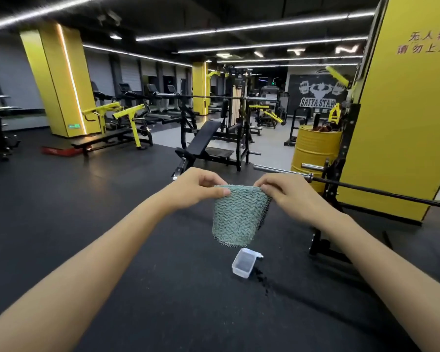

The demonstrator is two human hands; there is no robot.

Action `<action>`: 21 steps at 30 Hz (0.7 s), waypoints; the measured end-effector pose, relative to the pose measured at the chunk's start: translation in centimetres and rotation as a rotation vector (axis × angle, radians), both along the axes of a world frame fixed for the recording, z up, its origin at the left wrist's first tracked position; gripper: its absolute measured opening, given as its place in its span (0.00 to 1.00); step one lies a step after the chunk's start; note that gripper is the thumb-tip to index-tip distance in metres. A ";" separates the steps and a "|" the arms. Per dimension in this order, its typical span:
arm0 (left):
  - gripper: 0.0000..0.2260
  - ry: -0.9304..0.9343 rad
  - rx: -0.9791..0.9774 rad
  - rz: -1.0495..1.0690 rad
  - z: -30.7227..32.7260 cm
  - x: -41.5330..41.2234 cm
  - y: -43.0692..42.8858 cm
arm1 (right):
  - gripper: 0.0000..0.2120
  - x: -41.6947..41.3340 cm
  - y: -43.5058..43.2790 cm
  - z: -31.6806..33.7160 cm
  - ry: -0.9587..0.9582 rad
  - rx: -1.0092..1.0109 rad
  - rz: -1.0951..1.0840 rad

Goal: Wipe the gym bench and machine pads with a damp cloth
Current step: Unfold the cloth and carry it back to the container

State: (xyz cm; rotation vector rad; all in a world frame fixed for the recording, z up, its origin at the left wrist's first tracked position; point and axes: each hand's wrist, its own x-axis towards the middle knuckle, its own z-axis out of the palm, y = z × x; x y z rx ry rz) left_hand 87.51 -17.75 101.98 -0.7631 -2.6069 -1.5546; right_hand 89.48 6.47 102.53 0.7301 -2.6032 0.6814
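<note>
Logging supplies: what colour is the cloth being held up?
The cloth is teal green with a wavy texture and a dark underside; head view.

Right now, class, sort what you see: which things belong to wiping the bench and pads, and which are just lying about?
For the job: green cloth, pinched by the left hand and right hand; black incline bench; small clear tub on the floor, possibly for water.
Just about: yellow drum; barbell; red block on the floor.

- Worn on the head, wide-angle, facing forward and slightly downward.
- Close to left hand (194, 189), right hand (291, 195) and teal textured cloth (236, 214), held mid-frame.
- Dark rubber floor (87, 217) below; black padded incline bench (204, 138) well ahead.
</note>
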 end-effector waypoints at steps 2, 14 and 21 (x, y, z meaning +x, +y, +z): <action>0.04 -0.005 0.025 0.015 0.0 -4.0 0.0 | 0.10 -4.4 -0.1 0.0 -0.008 0.006 0.014; 0.02 -0.076 0.050 -0.077 -2.8 -27.2 -1.3 | 0.10 -24.8 -2.2 -2.4 -0.149 -0.066 -0.112; 0.03 -0.076 0.031 -0.245 -2.2 -41.0 -1.2 | 0.09 -35.1 -2.8 -1.9 -0.162 -0.152 -0.260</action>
